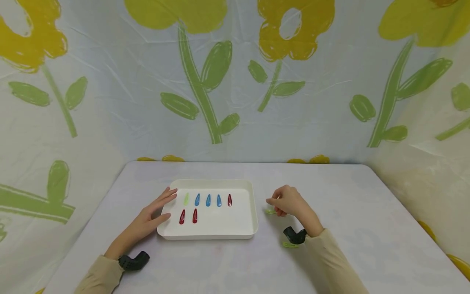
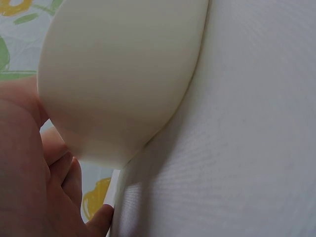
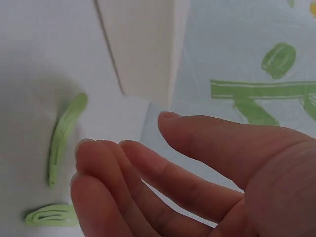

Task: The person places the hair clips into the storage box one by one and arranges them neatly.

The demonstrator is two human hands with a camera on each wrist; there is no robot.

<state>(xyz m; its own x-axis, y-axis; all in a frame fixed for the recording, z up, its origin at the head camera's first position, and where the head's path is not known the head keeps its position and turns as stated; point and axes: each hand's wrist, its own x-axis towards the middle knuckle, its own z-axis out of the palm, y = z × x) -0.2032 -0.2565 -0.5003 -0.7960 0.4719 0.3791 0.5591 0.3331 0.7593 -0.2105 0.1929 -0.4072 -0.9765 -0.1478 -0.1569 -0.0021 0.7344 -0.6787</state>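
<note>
On the left side of the white tray (image 1: 220, 229) rests my left hand (image 1: 151, 215), fingers reaching over the rim; the left wrist view shows the thumb against the tray's wall (image 2: 123, 74). A light green snap hair clip (image 1: 186, 199), three blue ones and a dark red one (image 1: 229, 199) form the tray's back row. Two more red clips (image 1: 195, 215) lie in front of them. Beyond the right side, my right hand (image 1: 288, 201) hovers over a green hair clip (image 1: 271, 212) on the table. Its thumb and bent fingers stand apart with nothing between them in the right wrist view.
Another green hair clip (image 1: 290, 245) lies on the white table (image 1: 227, 269) below the right wrist. Flower-printed cloth (image 1: 312, 122) stands behind the table and along its sides.
</note>
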